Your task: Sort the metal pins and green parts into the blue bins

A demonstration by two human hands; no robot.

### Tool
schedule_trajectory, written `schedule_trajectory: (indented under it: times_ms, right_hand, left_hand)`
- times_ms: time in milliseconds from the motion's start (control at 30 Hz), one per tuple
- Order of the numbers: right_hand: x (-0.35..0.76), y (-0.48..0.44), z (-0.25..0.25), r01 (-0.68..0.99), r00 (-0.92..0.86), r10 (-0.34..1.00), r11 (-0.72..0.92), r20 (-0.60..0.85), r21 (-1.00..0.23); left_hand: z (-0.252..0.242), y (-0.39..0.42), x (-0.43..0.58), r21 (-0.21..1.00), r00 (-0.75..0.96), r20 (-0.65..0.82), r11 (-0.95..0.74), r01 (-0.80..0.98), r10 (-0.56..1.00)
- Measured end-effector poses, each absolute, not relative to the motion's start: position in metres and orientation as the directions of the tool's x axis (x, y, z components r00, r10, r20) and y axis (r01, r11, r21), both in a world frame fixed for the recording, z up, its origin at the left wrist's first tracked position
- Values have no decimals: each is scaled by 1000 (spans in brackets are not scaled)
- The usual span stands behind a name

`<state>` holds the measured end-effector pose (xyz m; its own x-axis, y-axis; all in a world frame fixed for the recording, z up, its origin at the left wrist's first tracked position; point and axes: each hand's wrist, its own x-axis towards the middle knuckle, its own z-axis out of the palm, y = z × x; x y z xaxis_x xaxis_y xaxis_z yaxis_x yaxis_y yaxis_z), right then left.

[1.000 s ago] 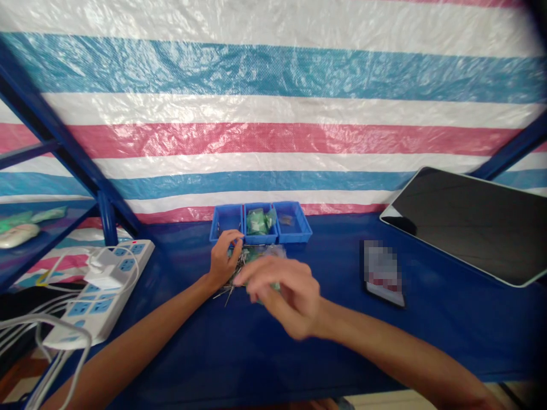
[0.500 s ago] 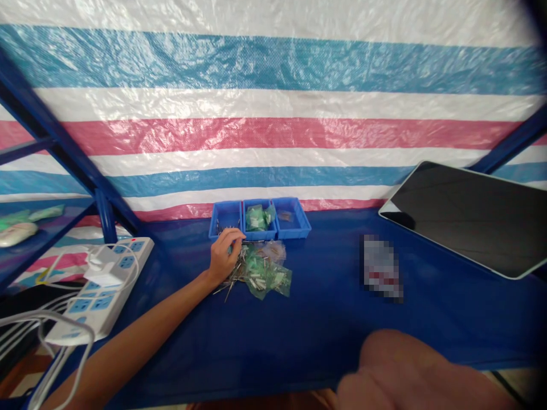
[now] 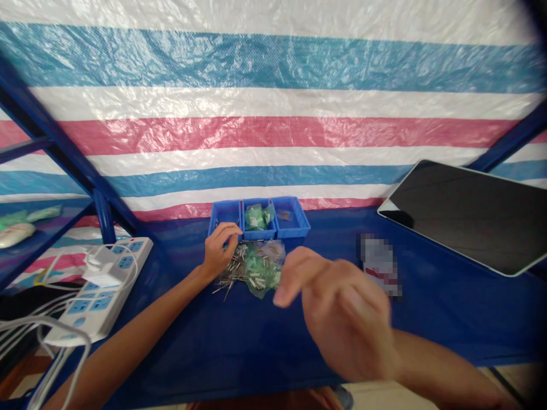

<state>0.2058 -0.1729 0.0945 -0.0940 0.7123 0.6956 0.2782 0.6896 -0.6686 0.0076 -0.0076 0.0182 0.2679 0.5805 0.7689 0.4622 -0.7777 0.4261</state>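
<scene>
My left hand (image 3: 220, 247) is at the front edge of the left blue bin (image 3: 225, 210), its thumb and fingers drawn together. Whatever may be between its fingertips is too small to make out. Beside and below it lies a pile of thin metal pins (image 3: 234, 267). Green plastic bags (image 3: 256, 276) with small light pieces lie against the pile, with a clear bag (image 3: 273, 250) behind them. My right hand (image 3: 346, 313) is in the air over the table, nearer the camera and blurred. Its index finger stretches toward the bags, the other fingers are loosely bent, and nothing shows in it.
The middle bin (image 3: 259, 232) holds a green bag; the right bin (image 3: 293, 232) holds a small clear packet. A power strip (image 3: 115, 290) with white cables is at left. At right are a dark-screened panel (image 3: 465, 216) and a pixelated item (image 3: 379, 265) on the blue table (image 3: 213, 353).
My right hand has risen from the lower right corner and come left over the table. My left hand has shifted slightly left, staying by the left bin.
</scene>
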Motion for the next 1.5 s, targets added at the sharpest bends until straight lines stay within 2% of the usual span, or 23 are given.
schedule_trajectory:
  times_ms: [67,100,200,267,400,667,900,1167,1333,1500]
  right_hand:
    - [207,-131,87,217,-118,732,678,671,-702]
    - [210,-113,78,276,-164,748,661,644,-698]
    - [224,-78,39,530,-379,760,646,527,-550]
    - [232,-69,13,622,-501,754,655,425,-430]
    - [237,-68,-16,681,-601,746,666,289,-303]
    - [230,-63,-23,747,-602,771,636,210,-194]
    - [224,-60,-28,781,-551,798,596,243,-186]
    - [224,-52,-30,771,-515,788,598,336,-220]
    - [224,-49,-31,762,-505,781,603,368,-235]
    - [225,-50,-32,751,-475,789,595,390,-288]
  left_hand:
    - [34,-5,3,415,406,681,-778,472,609]
    - [42,-5,-1,402,495,613,-782,477,616]
    - [54,-14,-16,310,694,431,-817,486,577]
    - [51,-25,-29,243,764,331,-832,498,554]
    - [26,-41,-50,196,814,197,-835,514,547]
    - [4,-40,-46,107,805,6,-801,589,593]
    - [-5,-45,-28,-11,721,94,-724,690,686]
    - [-6,-38,-10,-104,694,201,-690,717,691]
    - [-8,-37,-2,-71,665,235,-670,739,709]
    - [-9,-37,-3,68,636,243,-666,742,733]
